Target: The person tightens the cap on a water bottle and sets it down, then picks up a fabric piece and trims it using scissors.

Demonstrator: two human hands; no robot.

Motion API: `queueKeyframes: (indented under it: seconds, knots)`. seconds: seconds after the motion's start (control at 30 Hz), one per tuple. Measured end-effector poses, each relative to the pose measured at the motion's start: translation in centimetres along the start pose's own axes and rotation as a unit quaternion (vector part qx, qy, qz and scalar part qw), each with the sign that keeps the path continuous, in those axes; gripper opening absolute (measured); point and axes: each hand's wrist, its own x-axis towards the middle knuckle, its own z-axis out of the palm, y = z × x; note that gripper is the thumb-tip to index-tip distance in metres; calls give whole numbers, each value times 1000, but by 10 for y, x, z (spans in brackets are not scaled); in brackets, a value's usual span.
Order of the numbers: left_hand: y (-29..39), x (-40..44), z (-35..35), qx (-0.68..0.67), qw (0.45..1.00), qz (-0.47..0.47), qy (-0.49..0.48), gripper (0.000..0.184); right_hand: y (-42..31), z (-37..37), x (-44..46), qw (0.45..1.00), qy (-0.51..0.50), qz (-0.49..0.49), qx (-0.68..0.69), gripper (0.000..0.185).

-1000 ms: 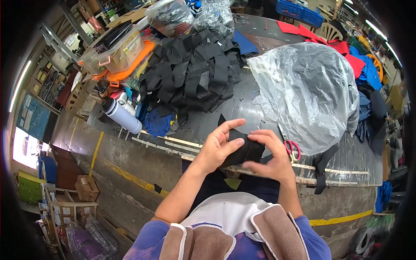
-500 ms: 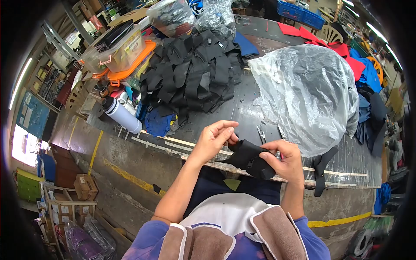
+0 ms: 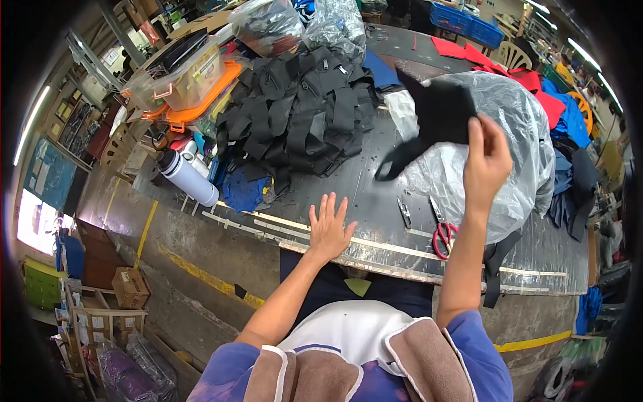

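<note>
My right hand (image 3: pixel 487 157) is raised over the right part of the table and pinches the edge of a black fabric piece with straps (image 3: pixel 443 110), which is blurred by motion. Behind that piece lies a big clear plastic bag (image 3: pixel 495 181). My left hand (image 3: pixel 329 228) rests flat near the table's front edge, fingers spread, holding nothing. Between my hands, red-handled scissors (image 3: pixel 443 238) and small thread snips (image 3: pixel 404 211) lie on the dark table (image 3: pixel 375 231). A large heap of black strap pieces with zippers (image 3: pixel 301 110) sits beyond my left hand.
A light-blue bottle (image 3: pixel 189 179) stands at the table's left edge, beside a blue cloth (image 3: pixel 246 189). Behind are a clear bin (image 3: pixel 191 77) and an orange lid (image 3: pixel 221 90). Red fabric (image 3: pixel 549 107) lies far right. A black strap (image 3: pixel 494 271) hangs over the front edge.
My right hand has lifted the black fabric piece up and away over the plastic bag. My left hand has let go of it and now lies flat on the table. The scissors show fully.
</note>
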Motion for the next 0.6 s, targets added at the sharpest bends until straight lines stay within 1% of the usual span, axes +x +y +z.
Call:
queueKeyframes:
  seconds: [0.03, 0.1, 0.17, 0.23, 0.3, 0.37, 0.43, 0.5, 0.6]
  knots:
    - [0, 0, 1, 2, 1000, -2, -3, 72, -1, 16, 16, 999, 24, -26, 30, 25]
    - [0, 0, 0, 4, 1000, -4, -6, 73, 5, 49, 47, 998, 34, -50, 35, 26]
    - [3, 1, -4, 7, 1000, -7, -11, 73, 6, 100, 73, 983, 71, -131, 110, 25]
    - [5, 2, -8, 6, 1000, -5, -13, 73, 5, 148, 82, 979, 91, -165, 77, 24]
    - [6, 2, -10, 5, 1000, -6, -11, 73, 16, 191, 77, 969, 53, -239, 29, 26]
    - [7, 3, -11, 3, 1000, -5, -9, 73, 32, 225, 49, 976, -99, -177, 83, 27]
    - [8, 4, -13, 6, 1000, -5, -8, 72, 56, 240, 11, 955, -241, -163, 52, 29]
    - [8, 6, -15, 6, 1000, -5, -7, 72, 68, 224, -17, 927, -325, -186, -6, 32]
    - [8, 7, -17, 10, 1000, -13, -22, 71, 69, 162, -47, 885, -462, -24, -43, 28]
